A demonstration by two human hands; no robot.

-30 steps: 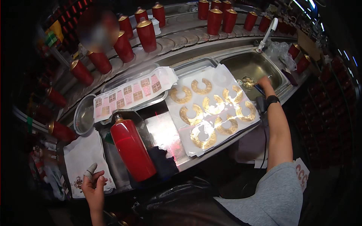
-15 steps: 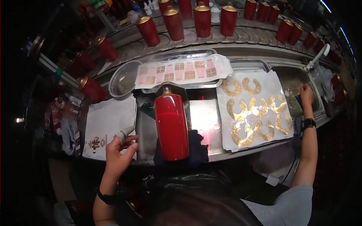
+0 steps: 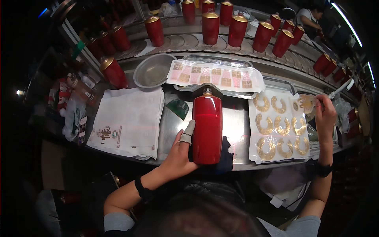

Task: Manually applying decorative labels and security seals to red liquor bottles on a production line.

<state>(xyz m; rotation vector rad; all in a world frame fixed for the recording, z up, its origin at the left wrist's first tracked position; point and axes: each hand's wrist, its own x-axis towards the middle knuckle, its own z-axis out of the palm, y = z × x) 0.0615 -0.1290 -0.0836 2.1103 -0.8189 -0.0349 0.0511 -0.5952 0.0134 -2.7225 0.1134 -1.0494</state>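
Note:
A glossy red bottle [image 3: 207, 130] with a gold shoulder lies on a dark support, a red laser line across it. My left hand [image 3: 177, 160] is against its lower left side, index finger in a pale finger cot; part of the hand is hidden by the bottle. At the right, my right hand [image 3: 326, 114] pinches the edge of a thin clear decal [image 3: 304, 103] with gold-brown characters, raised by the sink. Close to it lies a white sheet [image 3: 252, 136] bearing several gold C-shaped decals [image 3: 282, 124]. A dark green scraper [image 3: 177, 108] rests left of the bottle.
A stack of white paper [image 3: 126, 118] lies at left, a plastic bowl [image 3: 154, 71] behind it. A strip of pink and gold decals [image 3: 216, 76] lies across a metal tray. Behind, a conveyor [image 3: 179, 42] carries several red bottles. Another person [image 3: 310, 19] is far right.
My left hand has moved from the paper stack to the red bottle. My right hand has come up from the sink with the clear decal. The view has shifted.

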